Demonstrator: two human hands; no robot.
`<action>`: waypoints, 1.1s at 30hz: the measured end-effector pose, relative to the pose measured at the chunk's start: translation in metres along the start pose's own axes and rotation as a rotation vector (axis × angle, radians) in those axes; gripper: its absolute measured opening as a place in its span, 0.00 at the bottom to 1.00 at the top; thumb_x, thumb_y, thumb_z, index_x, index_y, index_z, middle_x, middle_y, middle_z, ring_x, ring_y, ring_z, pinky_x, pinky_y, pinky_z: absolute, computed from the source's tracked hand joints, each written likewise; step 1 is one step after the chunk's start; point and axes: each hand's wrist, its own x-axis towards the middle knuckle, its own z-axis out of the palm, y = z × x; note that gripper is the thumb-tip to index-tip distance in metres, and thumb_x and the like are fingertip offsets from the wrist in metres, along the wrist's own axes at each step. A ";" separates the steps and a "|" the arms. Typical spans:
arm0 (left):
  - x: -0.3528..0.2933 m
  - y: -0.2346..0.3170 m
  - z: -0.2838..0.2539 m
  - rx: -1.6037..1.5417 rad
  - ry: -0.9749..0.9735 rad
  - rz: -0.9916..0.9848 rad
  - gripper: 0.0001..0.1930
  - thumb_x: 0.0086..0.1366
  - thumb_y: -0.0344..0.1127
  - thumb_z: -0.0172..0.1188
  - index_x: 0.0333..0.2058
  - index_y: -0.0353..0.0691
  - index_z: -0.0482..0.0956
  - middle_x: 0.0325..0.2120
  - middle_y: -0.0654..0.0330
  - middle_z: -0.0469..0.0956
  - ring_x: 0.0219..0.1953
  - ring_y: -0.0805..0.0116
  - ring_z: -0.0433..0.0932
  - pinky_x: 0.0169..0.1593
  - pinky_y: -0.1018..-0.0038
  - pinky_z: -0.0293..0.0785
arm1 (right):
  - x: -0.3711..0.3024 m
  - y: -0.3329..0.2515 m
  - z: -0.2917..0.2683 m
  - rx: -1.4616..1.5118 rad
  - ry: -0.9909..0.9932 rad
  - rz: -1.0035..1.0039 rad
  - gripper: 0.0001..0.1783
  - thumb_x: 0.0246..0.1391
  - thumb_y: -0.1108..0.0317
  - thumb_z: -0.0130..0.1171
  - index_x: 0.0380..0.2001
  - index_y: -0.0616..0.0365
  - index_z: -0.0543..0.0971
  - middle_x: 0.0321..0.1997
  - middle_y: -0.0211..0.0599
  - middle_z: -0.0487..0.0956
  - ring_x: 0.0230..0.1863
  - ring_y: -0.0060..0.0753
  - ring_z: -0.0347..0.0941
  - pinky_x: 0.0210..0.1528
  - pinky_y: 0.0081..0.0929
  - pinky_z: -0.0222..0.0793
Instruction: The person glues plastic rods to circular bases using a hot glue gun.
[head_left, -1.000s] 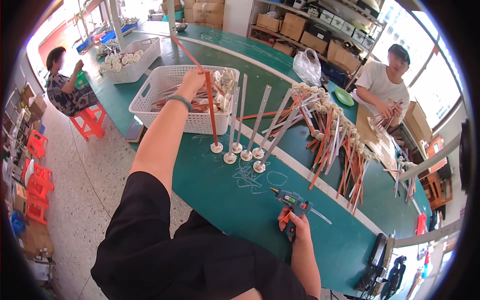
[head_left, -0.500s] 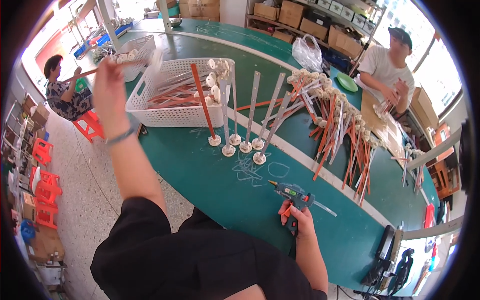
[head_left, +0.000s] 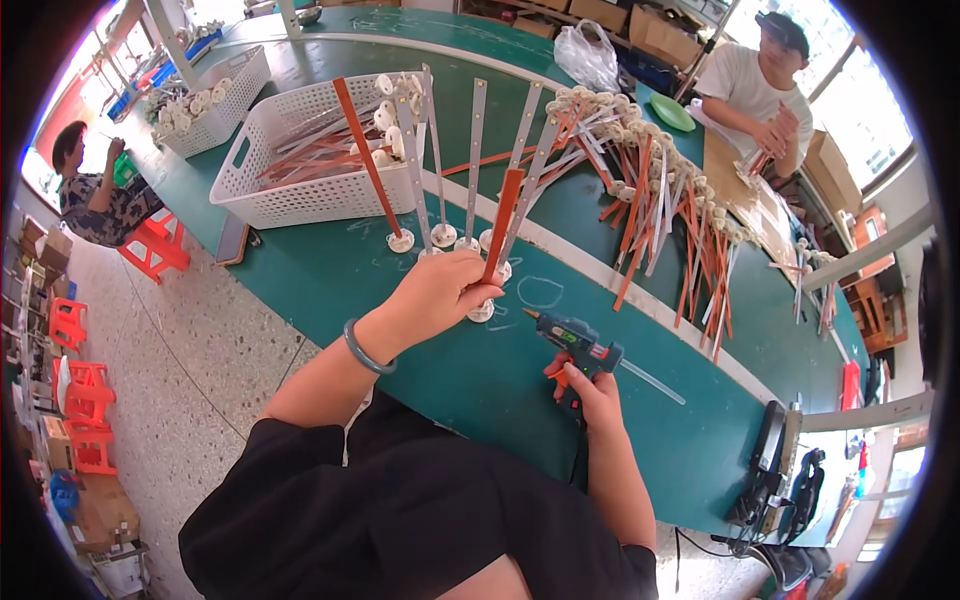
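Observation:
My left hand (head_left: 435, 295) is closed around the lower part of an orange-brown strip (head_left: 507, 215), which stands nearly upright over the green table. Just under those fingers shows a round white base (head_left: 481, 312). In my right hand (head_left: 592, 392) is a hot glue gun (head_left: 575, 338), fingers round its grip near the orange trigger. A clear glue stick (head_left: 655, 382) pokes out of its back, and its nozzle points left toward the base. Behind my left hand several strips stand on round white bases, one orange-brown (head_left: 368, 155) and the others silver-grey (head_left: 475, 150).
A white perforated basket (head_left: 300, 207) of strips stands at the back left, with another basket (head_left: 205, 135) beyond. Piled strips with white bases (head_left: 650, 200) spread to the right. A person (head_left: 765, 100) works across the table; another sits far left on a red stool (head_left: 155, 250).
My left hand has come from the upper left, beside the basket, down to the table with the orange-brown strip. The glue gun stays in my right hand. The view has shifted somewhat.

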 end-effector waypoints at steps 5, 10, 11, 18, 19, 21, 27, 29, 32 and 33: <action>-0.008 -0.015 0.008 0.059 0.035 -0.016 0.06 0.62 0.32 0.65 0.36 0.37 0.82 0.29 0.56 0.79 0.31 0.54 0.78 0.35 0.66 0.73 | 0.006 0.001 0.012 -0.222 -0.115 0.038 0.13 0.63 0.67 0.60 0.47 0.62 0.77 0.40 0.39 0.83 0.37 0.24 0.77 0.33 0.22 0.73; -0.008 -0.020 0.013 0.078 -0.012 -0.027 0.06 0.63 0.33 0.64 0.34 0.37 0.81 0.29 0.56 0.79 0.31 0.53 0.78 0.35 0.65 0.74 | 0.023 0.004 0.025 -0.297 -0.120 0.016 0.13 0.63 0.66 0.61 0.46 0.62 0.77 0.38 0.36 0.82 0.35 0.21 0.76 0.32 0.20 0.72; -0.007 -0.022 0.013 0.103 -0.047 -0.012 0.06 0.63 0.33 0.64 0.33 0.37 0.81 0.29 0.56 0.79 0.32 0.53 0.78 0.35 0.65 0.74 | 0.028 0.004 0.026 -0.300 -0.131 -0.016 0.13 0.62 0.66 0.61 0.46 0.62 0.77 0.37 0.36 0.82 0.33 0.20 0.75 0.30 0.19 0.71; -0.005 -0.036 0.017 0.081 -0.051 0.050 0.13 0.66 0.41 0.61 0.31 0.35 0.78 0.26 0.54 0.75 0.30 0.51 0.76 0.32 0.61 0.72 | 0.031 0.006 0.035 -0.332 -0.078 -0.007 0.11 0.60 0.64 0.63 0.39 0.60 0.78 0.28 0.25 0.77 0.25 0.17 0.71 0.28 0.21 0.67; -0.005 -0.036 0.017 0.083 -0.046 0.047 0.13 0.67 0.41 0.61 0.31 0.35 0.78 0.26 0.54 0.75 0.30 0.51 0.76 0.32 0.61 0.72 | 0.031 0.007 0.036 -0.331 -0.079 -0.004 0.11 0.60 0.64 0.63 0.39 0.60 0.78 0.28 0.25 0.77 0.25 0.17 0.71 0.28 0.21 0.67; -0.005 -0.036 0.016 0.086 -0.042 0.042 0.13 0.67 0.41 0.61 0.31 0.35 0.78 0.27 0.54 0.75 0.30 0.51 0.76 0.32 0.61 0.72 | 0.030 0.007 0.038 -0.342 -0.081 -0.019 0.10 0.60 0.64 0.63 0.38 0.60 0.78 0.27 0.25 0.77 0.25 0.17 0.70 0.27 0.21 0.67; -0.004 -0.033 0.017 0.068 -0.057 0.026 0.13 0.67 0.41 0.60 0.31 0.35 0.77 0.26 0.54 0.75 0.30 0.51 0.76 0.33 0.60 0.72 | 0.030 0.004 0.037 -0.361 -0.063 -0.024 0.09 0.61 0.64 0.62 0.37 0.59 0.78 0.26 0.27 0.78 0.23 0.15 0.71 0.23 0.17 0.64; -0.005 -0.035 0.019 0.082 -0.034 0.014 0.13 0.67 0.41 0.60 0.30 0.35 0.76 0.26 0.54 0.75 0.29 0.51 0.76 0.32 0.61 0.72 | 0.030 0.002 0.036 -0.373 -0.068 -0.018 0.09 0.61 0.65 0.62 0.37 0.59 0.78 0.25 0.27 0.77 0.23 0.15 0.71 0.22 0.17 0.64; -0.002 -0.033 0.018 0.089 -0.032 0.007 0.13 0.67 0.41 0.61 0.30 0.36 0.76 0.26 0.54 0.75 0.29 0.51 0.76 0.32 0.61 0.72 | 0.032 0.003 0.033 -0.379 -0.077 -0.029 0.09 0.60 0.64 0.62 0.36 0.59 0.78 0.25 0.27 0.77 0.23 0.15 0.71 0.22 0.17 0.63; -0.003 -0.033 0.019 0.090 -0.033 0.006 0.13 0.67 0.41 0.61 0.30 0.36 0.76 0.26 0.54 0.75 0.29 0.51 0.76 0.32 0.61 0.72 | 0.032 0.004 0.032 -0.370 -0.083 -0.050 0.09 0.60 0.64 0.62 0.36 0.59 0.78 0.25 0.27 0.77 0.23 0.15 0.71 0.22 0.17 0.63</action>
